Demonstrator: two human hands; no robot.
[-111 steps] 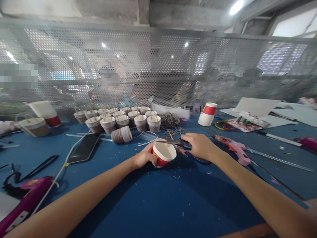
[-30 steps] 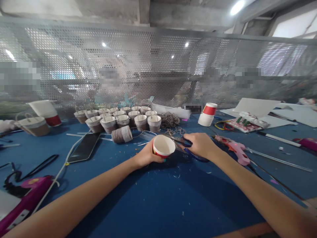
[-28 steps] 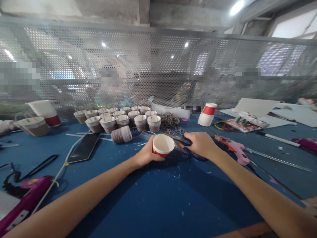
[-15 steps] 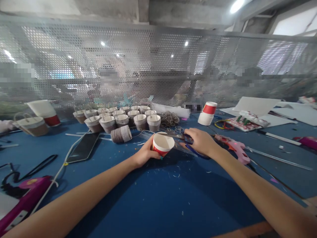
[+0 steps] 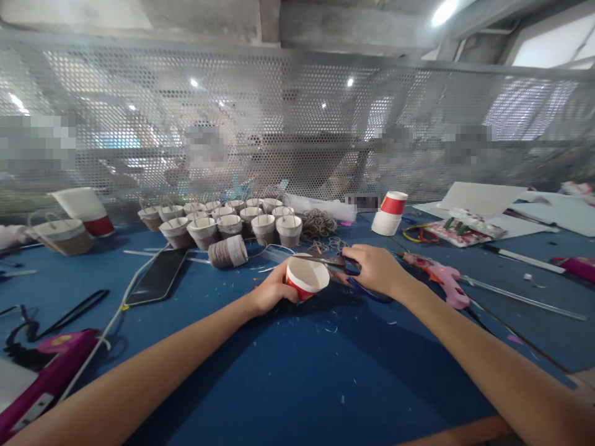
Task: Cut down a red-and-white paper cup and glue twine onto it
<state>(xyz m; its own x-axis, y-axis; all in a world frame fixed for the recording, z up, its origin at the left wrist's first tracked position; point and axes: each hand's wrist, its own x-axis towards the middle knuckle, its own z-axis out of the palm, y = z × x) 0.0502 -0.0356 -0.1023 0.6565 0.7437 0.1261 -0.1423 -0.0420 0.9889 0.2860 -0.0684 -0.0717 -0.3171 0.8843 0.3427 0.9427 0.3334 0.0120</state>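
Note:
My left hand (image 5: pixel 275 290) is closed around the side of a red and white paper cup (image 5: pixel 307 279), its open mouth tilted up toward me. Blue-handled scissors (image 5: pixel 367 290) are gripped in my right hand (image 5: pixel 372 267). Their blades point left and lie across the far rim of the cup. Whether the blades are apart or together at the rim is hard to make out. Beyond my hands lies a twine-wrapped cup (image 5: pixel 227 252) on its side, and behind it stand several wrapped cups with handles (image 5: pixel 202 233).
A pink glue gun (image 5: pixel 441 275) lies right of my right hand; a magenta glue gun (image 5: pixel 56 371) is at lower left. A phone (image 5: pixel 158 279), tangled twine (image 5: pixel 318 224) and stacked paper cups (image 5: pixel 390 214) sit on the blue table (image 5: pixel 297 384). A perforated metal screen (image 5: pixel 297 124) stands behind.
The cup has turned slightly in my left hand, and my left fingers have shifted back along its side. The scissors' blades have moved slightly lower and nearer along the rim.

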